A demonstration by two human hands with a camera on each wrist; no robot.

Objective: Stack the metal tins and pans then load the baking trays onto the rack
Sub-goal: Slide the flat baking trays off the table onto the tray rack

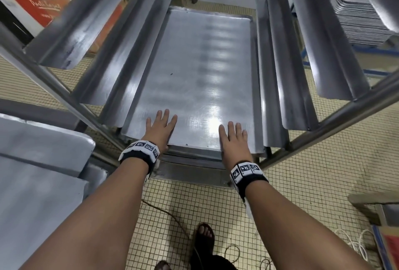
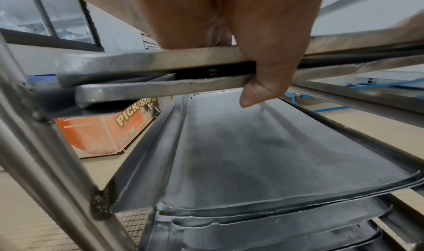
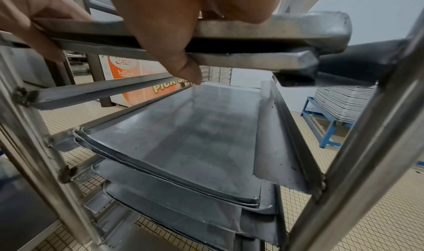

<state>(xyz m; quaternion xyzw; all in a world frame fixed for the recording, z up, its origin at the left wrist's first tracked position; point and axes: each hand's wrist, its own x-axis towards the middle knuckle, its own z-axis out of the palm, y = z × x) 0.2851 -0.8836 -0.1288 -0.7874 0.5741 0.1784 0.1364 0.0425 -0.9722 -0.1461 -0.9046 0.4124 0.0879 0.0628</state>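
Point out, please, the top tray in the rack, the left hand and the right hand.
top tray [image 1: 194, 64], head view, the bare middle of its surface.
left hand [image 1: 160, 129], head view, the back of the hand.
right hand [image 1: 234, 141], head view, the back of the hand.

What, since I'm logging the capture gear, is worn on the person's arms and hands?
No sleeves or gloves. Behind the left hand and the right hand, each wrist wears a black band topped with white blocks of black-and-white square markers.
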